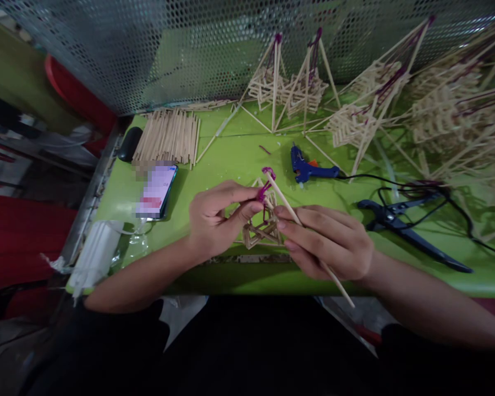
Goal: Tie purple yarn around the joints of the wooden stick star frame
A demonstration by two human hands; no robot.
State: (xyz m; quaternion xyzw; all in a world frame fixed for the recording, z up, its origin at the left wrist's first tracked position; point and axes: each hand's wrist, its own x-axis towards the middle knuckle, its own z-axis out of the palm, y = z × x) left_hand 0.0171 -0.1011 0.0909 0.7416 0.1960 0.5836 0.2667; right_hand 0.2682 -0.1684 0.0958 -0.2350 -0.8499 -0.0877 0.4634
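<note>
Near the table's front edge, my left hand (pixel 220 220) pinches purple string (pixel 263 193) between thumb and forefinger. The string hangs over a small frame of wooden sticks (pixel 251 235) that sits between my hands. My right hand (pixel 330 239) is closed on a long wooden stick (pixel 286 202), which slants from upper left to lower right. Its upper tip touches or lies very close to the looped top of the string. My fingers hide part of the small frame.
Behind my hands are a blue glue gun (pixel 309 169) and several stick structures (pixel 305 93). Black-handled pliers (pixel 412 234) and cables lie right. A stick pile (pixel 167 136), phone (pixel 159 192) and white power strip (pixel 97 253) are left. A perforated metal panel (pixel 190 49) stands behind.
</note>
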